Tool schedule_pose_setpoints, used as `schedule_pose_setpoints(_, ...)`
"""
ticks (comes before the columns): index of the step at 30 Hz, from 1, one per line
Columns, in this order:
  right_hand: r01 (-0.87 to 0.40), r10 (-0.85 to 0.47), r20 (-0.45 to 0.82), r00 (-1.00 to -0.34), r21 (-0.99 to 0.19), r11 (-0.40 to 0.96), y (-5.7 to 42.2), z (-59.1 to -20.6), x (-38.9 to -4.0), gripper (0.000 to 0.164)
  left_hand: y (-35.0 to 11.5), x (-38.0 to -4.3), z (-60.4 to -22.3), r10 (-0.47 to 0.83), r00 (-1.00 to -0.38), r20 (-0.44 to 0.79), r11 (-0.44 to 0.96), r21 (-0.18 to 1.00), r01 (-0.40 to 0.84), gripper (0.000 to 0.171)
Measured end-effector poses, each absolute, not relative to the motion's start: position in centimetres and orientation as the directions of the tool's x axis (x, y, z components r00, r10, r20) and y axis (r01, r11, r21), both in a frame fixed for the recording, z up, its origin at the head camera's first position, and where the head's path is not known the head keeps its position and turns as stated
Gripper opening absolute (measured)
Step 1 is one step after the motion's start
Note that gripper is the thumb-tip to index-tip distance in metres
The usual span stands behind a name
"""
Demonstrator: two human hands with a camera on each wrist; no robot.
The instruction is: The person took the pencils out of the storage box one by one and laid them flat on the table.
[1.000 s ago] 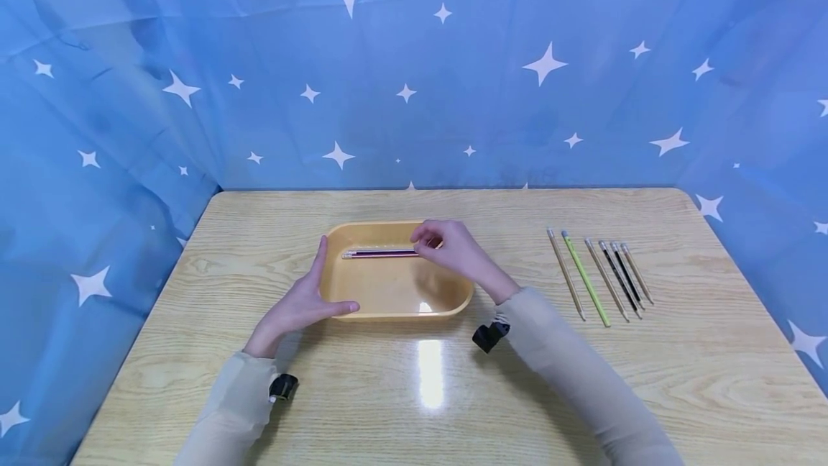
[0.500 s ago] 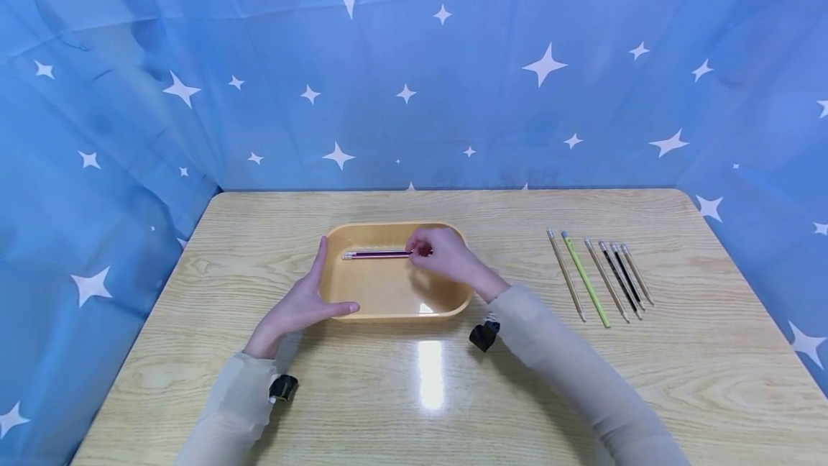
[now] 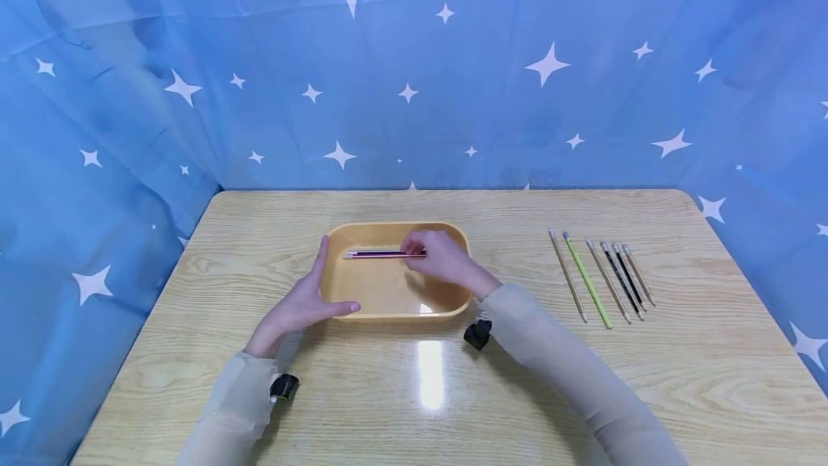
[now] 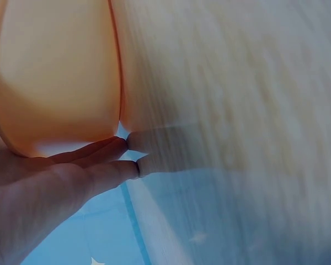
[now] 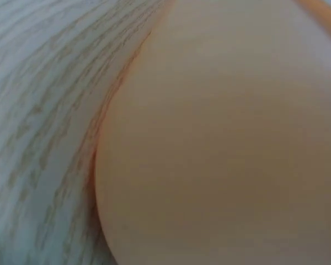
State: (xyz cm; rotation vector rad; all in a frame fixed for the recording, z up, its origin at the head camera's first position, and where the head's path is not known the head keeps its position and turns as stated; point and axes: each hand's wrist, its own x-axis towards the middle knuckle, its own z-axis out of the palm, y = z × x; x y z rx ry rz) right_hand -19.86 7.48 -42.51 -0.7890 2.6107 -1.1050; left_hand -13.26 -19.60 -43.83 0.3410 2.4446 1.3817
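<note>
The yellow-orange plastic tray [image 3: 388, 300] rests on the table. Dark striped pencils [image 3: 375, 254] lie side by side along its back part, their pale ends toward the left. My right hand [image 3: 440, 257] reaches into the tray, its curled fingers pinching a pencil near the right end. Its fingertips partly cover that end. My left hand [image 3: 307, 300] is spread against the tray's left end, thumb at the front rim and straight fingers along the side. In the left wrist view those fingers [image 4: 107, 174] lie beside the tray's wall. The right wrist view shows the tray's outer wall [image 5: 220, 138].
To the right, several pencils lie in a slanting row on the wooden table [image 3: 711, 351], among them a bright green pencil [image 3: 585, 279] and a black pencil [image 3: 629, 277]. Behind the table hangs a blue cloth [image 3: 414, 56] with white stars.
My right hand has moved left and slightly down over the tray, its fingers coming onto the pencils' right part. The left hand and the tray have stayed put.
</note>
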Motion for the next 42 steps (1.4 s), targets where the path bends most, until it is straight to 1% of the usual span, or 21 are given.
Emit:
schedule_pose_setpoints(4,-0.409,-0.543,0.032,-0.839,-0.694,0.592,7.5,-42.8,-19.7,0.017,-19.5,-13.2,-43.8,0.360,-0.921,-0.148,0.507,0.860,0.059,0.127)
schedule_pose_setpoints(11,-0.456,-0.546,0.034,-0.837,-0.596,0.661,7.4,-43.2,-19.6,0.020,-19.4,-13.3,-43.7,0.365,-0.920,-0.143,0.503,0.862,0.065,0.127)
schedule_pose_setpoints(15,-0.454,-0.551,0.016,-0.834,-0.588,0.670,7.3,-43.4,-19.6,0.023,-19.4,-13.2,-43.7,0.362,-0.920,-0.147,0.513,0.856,0.065,0.127)
schedule_pose_setpoints(22,-0.456,-0.560,-0.038,-0.827,-0.535,0.711,7.2,-43.6,-19.6,0.024,-19.4,-13.1,-43.7,0.359,-0.923,-0.136,0.520,0.851,0.076,0.127)
schedule_pose_setpoints(29,-0.465,-0.567,-0.057,-0.822,-0.509,0.724,7.0,-43.7,-19.6,0.022,-19.5,-13.2,-43.9,0.352,-0.926,-0.138,0.527,0.847,0.074,0.126)
schedule_pose_setpoints(33,-0.470,-0.569,-0.066,-0.819,-0.492,0.733,6.9,-43.8,-19.7,0.018,-19.5,-13.3,-43.9,0.350,-0.926,-0.143,0.525,0.848,0.068,0.126)
schedule_pose_setpoints(42,-0.456,-0.562,-0.064,-0.824,-0.513,0.727,6.8,-43.8,-19.7,0.014,-19.4,-13.3,-43.9,0.348,-0.925,-0.155,0.532,0.845,0.058,0.125)
